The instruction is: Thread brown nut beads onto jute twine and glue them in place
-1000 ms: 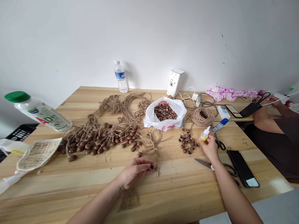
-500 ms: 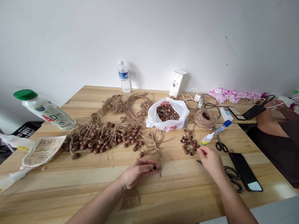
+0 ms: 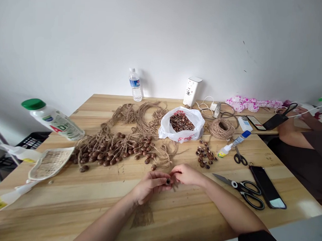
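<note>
Near the front middle of the wooden table, my left hand [image 3: 150,186] pinches a small hollow brown shell [image 3: 168,181]. Just right of it, my right hand [image 3: 184,174] is closed, its fingertips beside the shell; what they hold is too small to make out. Behind my hands lie loose twine strands [image 3: 166,155]. To the left is a pile of round brown shells on knotted twine [image 3: 107,153]. A small heap of loose shells [image 3: 206,154] lies behind my right arm, and a white plastic bag [image 3: 164,126] of shells stands farther back.
Large scissors [image 3: 250,191], a black phone [image 3: 267,187], small scissors [image 3: 240,159] and a glue bottle [image 3: 224,151] lie at the right. A twine coil [image 3: 221,128] is behind them. A green-capped bottle [image 3: 61,122] and woven tray [image 3: 51,162] are left. Another person's arm [image 3: 288,130] shows far right.
My right hand has moved left from beside the loose shells to the shell in my left hand, uncovering the large scissors. My left hand keeps its hold. The view has shifted slightly.
</note>
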Demonstrator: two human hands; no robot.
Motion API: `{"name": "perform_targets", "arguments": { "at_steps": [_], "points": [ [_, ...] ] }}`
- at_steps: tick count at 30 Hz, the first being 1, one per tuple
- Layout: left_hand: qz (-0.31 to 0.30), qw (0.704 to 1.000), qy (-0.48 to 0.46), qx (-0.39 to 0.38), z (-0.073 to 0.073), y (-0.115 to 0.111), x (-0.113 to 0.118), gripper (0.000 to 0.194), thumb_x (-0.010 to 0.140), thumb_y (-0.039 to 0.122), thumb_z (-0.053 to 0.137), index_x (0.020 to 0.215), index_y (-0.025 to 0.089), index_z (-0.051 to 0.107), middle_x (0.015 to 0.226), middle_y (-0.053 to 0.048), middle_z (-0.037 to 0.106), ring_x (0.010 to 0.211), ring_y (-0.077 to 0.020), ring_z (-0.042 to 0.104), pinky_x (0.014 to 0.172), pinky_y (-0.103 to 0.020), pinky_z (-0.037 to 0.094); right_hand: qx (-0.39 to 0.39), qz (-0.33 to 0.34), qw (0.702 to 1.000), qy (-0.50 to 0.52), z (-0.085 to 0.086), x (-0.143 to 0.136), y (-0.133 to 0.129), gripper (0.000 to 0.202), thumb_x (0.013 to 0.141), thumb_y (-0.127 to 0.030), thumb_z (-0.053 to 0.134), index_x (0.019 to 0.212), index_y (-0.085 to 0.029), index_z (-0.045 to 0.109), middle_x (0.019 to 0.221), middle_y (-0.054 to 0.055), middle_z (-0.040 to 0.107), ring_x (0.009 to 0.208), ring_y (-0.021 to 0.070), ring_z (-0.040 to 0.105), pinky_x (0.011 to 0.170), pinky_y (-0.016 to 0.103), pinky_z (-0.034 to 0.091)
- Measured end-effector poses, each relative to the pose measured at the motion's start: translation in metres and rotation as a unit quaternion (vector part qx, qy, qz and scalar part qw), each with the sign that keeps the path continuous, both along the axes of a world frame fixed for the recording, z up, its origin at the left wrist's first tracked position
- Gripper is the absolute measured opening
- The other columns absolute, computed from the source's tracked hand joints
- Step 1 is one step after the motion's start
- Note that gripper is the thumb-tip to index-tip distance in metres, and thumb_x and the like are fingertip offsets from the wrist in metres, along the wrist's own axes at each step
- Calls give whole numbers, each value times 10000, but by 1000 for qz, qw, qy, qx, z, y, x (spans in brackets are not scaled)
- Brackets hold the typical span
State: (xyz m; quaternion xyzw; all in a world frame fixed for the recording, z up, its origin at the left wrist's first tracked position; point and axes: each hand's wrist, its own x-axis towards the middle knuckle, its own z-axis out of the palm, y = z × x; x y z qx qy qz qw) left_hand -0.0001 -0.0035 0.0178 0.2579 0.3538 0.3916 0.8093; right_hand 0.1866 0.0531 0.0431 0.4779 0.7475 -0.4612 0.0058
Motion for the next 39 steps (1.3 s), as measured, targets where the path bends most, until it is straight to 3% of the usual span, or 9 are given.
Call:
{"name": "perform_targets", "arguments": {
  "at_steps": [4, 9, 15, 21, 25, 27, 32, 36, 39],
  "points": [
    [16, 1000, 14, 10, 1, 0, -1, 251, 639, 255, 786, 840, 118, 724, 904, -137, 734, 894, -258, 667, 843, -378, 518, -23, -9, 1000, 2, -1, 2, 1, 320, 839, -157, 434, 1033, -172, 688, 646, -8, 635, 436, 69, 473, 445, 169, 354],
    [60, 996, 50, 49, 1, 2, -2, 293, 640, 294, 781, 871, 123, 724, 957, -121, 725, 916, -247, 649, 864, -378, 500, 118, 54, 992, 10, 1, 3, -3, 262, 830, -159, 477, 936, -178, 716, 752, 26, 705, 611, 124, 578, 522, 196, 338],
    [36, 981, 171, 81, 0, 2, -2, 277, 627, 304, 780, 848, 141, 740, 878, -93, 733, 816, -224, 648, 806, -327, 489, 161, 80, 983, -24, 6, 5, -8, 304, 829, -156, 475, 1023, -227, 699, 886, 36, 732, 716, 164, 638, 595, 218, 380],
    [58, 982, 174, 45, 2, 3, -5, 308, 572, 317, 810, 809, 134, 738, 853, -93, 737, 803, -221, 652, 815, -333, 490, 272, 59, 941, -195, 18, 13, -3, 253, 844, -181, 470, 866, -202, 721, 809, 90, 728, 719, 214, 658, 607, 252, 405],
    [73, 982, 171, 31, 4, 3, -5, 320, 558, 324, 816, 802, 134, 734, 858, -98, 739, 831, -234, 658, 848, -360, 490, 300, 36, 915, -267, 25, 16, -2, 238, 851, -181, 475, 804, -132, 703, 805, 158, 704, 705, 243, 651, 593, 274, 407],
    [76, 982, 172, 30, 4, 3, -5, 322, 559, 324, 814, 804, 132, 732, 863, -102, 738, 839, -240, 661, 853, -368, 491, 317, 49, 918, -232, 27, 14, -6, 245, 877, -205, 458, 849, -150, 695, 842, 133, 696, 739, 229, 648, 615, 269, 405],
    [79, 980, 180, 26, 4, 4, -5, 324, 555, 318, 816, 808, 134, 733, 862, -100, 737, 796, -233, 670, 840, -370, 494, 305, 172, 928, -125, 21, 5, -14, 176, 870, -276, 519, 895, -211, 681, 839, 53, 677, 725, 187, 635, 604, 244, 378],
    [84, 981, 171, 27, 4, 4, -5, 322, 556, 323, 815, 799, 130, 730, 857, -104, 738, 842, -244, 665, 853, -368, 491, 308, 130, 926, -177, 16, 8, -10, 142, 844, -205, 544, 871, -168, 679, 866, 89, 668, 746, 202, 624, 637, 260, 394],
    [95, 982, 160, 26, 4, 4, -6, 332, 562, 331, 811, 810, 128, 723, 851, -102, 739, 821, -242, 668, 838, -370, 494, 321, 170, 925, -115, 16, 8, -11, 163, 863, -203, 534, 912, -197, 689, 890, 63, 651, 769, 179, 612, 661, 249, 401]
  ]
}}
